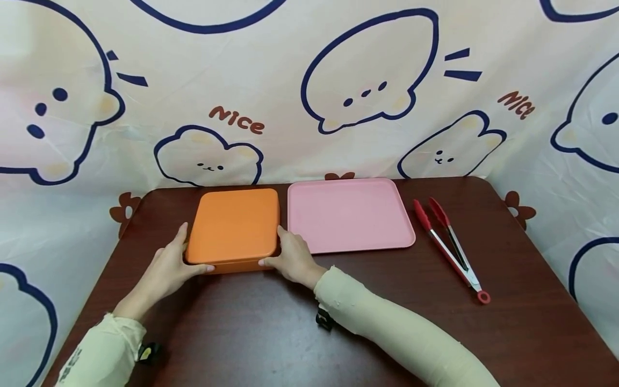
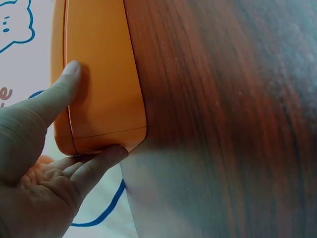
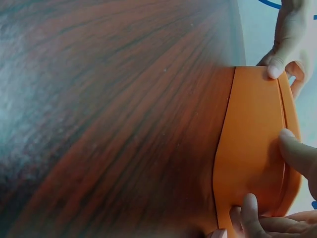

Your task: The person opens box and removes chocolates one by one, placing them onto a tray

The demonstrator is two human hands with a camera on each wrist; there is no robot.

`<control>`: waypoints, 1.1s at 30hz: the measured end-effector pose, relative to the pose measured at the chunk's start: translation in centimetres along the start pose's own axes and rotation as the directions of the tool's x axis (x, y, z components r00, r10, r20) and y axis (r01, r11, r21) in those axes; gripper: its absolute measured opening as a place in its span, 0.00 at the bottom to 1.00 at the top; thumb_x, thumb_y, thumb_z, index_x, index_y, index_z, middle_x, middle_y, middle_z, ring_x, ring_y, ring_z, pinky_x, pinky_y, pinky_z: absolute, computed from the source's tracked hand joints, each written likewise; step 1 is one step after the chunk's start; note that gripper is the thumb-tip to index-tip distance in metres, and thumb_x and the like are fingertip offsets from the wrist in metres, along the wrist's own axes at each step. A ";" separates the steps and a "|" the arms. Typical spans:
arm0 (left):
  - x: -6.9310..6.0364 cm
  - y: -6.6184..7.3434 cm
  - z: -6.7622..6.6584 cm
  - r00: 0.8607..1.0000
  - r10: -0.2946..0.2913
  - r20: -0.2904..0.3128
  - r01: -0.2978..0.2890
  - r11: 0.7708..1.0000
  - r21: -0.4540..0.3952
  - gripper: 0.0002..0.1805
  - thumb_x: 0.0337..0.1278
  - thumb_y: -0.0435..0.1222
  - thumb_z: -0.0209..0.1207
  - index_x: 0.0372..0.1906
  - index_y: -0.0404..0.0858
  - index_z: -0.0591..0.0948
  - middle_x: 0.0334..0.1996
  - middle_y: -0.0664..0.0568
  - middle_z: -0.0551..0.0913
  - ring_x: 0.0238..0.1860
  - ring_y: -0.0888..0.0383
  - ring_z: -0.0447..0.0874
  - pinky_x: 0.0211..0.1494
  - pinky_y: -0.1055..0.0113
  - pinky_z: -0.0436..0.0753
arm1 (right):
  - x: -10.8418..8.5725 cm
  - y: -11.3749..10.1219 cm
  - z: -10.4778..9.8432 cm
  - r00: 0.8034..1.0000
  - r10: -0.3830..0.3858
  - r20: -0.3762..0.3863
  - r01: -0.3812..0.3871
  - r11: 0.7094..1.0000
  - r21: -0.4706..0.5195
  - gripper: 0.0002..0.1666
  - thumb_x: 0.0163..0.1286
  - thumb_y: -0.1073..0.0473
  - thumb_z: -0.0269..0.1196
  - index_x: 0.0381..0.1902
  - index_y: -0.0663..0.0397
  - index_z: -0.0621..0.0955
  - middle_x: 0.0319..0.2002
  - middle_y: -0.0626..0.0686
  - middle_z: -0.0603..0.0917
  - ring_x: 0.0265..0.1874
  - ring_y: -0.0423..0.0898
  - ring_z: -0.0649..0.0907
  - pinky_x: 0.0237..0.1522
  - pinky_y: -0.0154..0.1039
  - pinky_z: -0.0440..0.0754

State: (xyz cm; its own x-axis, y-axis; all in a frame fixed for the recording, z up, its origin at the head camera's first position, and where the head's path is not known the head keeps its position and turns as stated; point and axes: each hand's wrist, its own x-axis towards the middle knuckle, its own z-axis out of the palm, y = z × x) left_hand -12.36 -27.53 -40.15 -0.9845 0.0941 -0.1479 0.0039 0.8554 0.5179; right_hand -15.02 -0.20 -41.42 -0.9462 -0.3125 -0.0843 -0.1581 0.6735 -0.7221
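A square orange box (image 1: 234,226) with rounded corners sits on the dark wooden table (image 1: 251,333), left of the middle. A seam near its top edge, visible in both wrist views, marks off a lid. My left hand (image 1: 166,269) grips the near left corner, its thumb on the front face and its fingers along the left side. On the opposite corner, my right hand (image 1: 294,258) holds the box likewise, thumb on the front and fingers at the right side. In the right wrist view both hands touch the box (image 3: 250,134).
Just right of the box lies a flat pink tray (image 1: 350,215). Farther right, red-tipped metal tongs (image 1: 454,247) rest with their arms spread and their red ring toward me. A pale cartoon-printed cloth (image 1: 285,97) hangs behind the table and along both sides.
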 end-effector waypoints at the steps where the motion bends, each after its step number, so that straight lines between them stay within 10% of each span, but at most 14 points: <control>1: 0.0 0.0 0.0 1.000 -0.002 -0.002 0.002 1.000 0.002 0.69 0.51 0.56 0.72 0.80 0.28 0.39 0.72 0.22 0.61 0.70 0.27 0.66 0.68 0.32 0.69 | 0.0 0.0 0.0 1.000 0.000 0.000 0.000 1.000 0.000 0.57 0.58 0.52 0.77 0.76 0.71 0.62 0.72 0.65 0.72 0.69 0.53 0.75 0.69 0.45 0.76; 33: -0.3 0.7 0.2 1.000 0.007 -0.023 -0.006 1.000 0.026 0.61 0.57 0.51 0.70 0.80 0.27 0.46 0.72 0.22 0.62 0.68 0.28 0.67 0.66 0.33 0.71 | -0.1 -0.3 0.2 1.000 -0.006 -0.005 0.005 0.999 -0.048 0.54 0.63 0.50 0.74 0.77 0.67 0.60 0.63 0.64 0.81 0.61 0.54 0.82 0.63 0.45 0.81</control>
State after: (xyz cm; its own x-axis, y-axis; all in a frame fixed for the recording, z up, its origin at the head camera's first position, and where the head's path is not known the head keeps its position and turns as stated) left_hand -12.03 -26.84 -39.90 -0.9882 0.0881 -0.1252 0.0144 0.8676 0.4970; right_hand -14.85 -0.52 -41.31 -0.9466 -0.3130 -0.0770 -0.1765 0.7033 -0.6887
